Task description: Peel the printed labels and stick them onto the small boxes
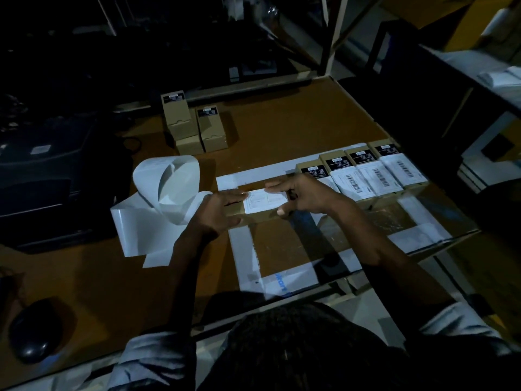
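Observation:
A small brown box (260, 220) lies on the table in front of me with a white printed label (263, 201) on its top face. My left hand (222, 211) rests on the box's left end, its straight fingers pressing the label's left edge. My right hand (303, 196) spans the label's right end, with fingers along the far edge and the thumb at the near edge. To the right, a row of boxes (376, 172) lies side by side with white barcode labels on them. A curled strip of label backing (169, 198) lies to the left.
Several brown boxes (194, 128) with only black stickers stand stacked at the back of the brown table (282, 119). A dark printer (42, 179) is at the left and a black mouse (31, 334) at the near left. Flat cardboard with white tape (270, 249) lies under my arms.

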A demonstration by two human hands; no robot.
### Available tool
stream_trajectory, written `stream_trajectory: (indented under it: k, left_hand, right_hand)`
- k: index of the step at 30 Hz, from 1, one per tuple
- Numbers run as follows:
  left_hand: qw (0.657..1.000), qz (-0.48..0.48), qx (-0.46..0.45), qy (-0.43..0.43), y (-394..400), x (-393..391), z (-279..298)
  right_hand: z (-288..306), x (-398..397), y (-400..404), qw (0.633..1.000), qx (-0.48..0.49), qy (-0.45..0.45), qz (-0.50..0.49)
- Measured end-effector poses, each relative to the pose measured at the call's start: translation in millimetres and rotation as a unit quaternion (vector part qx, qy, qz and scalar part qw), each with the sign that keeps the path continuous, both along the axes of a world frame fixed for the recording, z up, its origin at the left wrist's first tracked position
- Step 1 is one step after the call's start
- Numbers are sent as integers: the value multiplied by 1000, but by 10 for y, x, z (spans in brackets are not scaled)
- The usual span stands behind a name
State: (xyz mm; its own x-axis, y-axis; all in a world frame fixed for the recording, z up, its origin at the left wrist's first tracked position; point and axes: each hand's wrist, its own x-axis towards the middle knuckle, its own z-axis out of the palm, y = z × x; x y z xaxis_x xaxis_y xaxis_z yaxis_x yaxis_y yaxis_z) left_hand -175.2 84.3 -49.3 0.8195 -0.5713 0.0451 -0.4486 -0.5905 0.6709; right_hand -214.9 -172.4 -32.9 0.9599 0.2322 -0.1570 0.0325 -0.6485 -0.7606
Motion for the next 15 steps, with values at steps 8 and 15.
stream_trajectory:
  k: [8,15]
  left_hand:
    - [979,-39,82,-185,-131,-86,68]
    - [953,-37,85,-287,-148,-102,9]
  right_hand:
    - [-50,-341,82,985,84,-16,-148]
    - [-167,-350,298,992,38,27,-118]
